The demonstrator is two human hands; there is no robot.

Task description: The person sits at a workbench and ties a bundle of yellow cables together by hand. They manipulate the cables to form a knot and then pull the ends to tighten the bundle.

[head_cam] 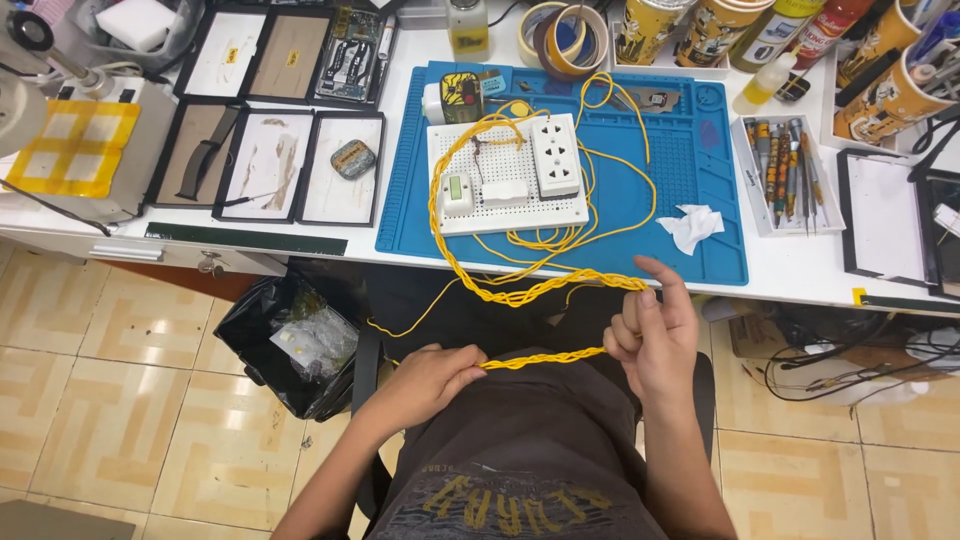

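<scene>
Twisting of thin yellow paired wire point(545, 358) in hand, over lap, near counter point(800, 262) edge. Left hand point(432, 380) fingers pinch braid end; right hand point(655, 340) fingers curl round loop, forefinger raised. Far end runs to white perforated board point(500, 205). Next move likely calls for steady tension, even turns.

— Any packaging? We see yellow printed cans point(700, 25) at the desk's back right, another can point(885, 100) tilted at far right.

— Labels? We spot a blue tag point(493, 85) on the mat's top edge. Flat panels point(268, 165) lie left, white and tan faces, black frames.
</scene>
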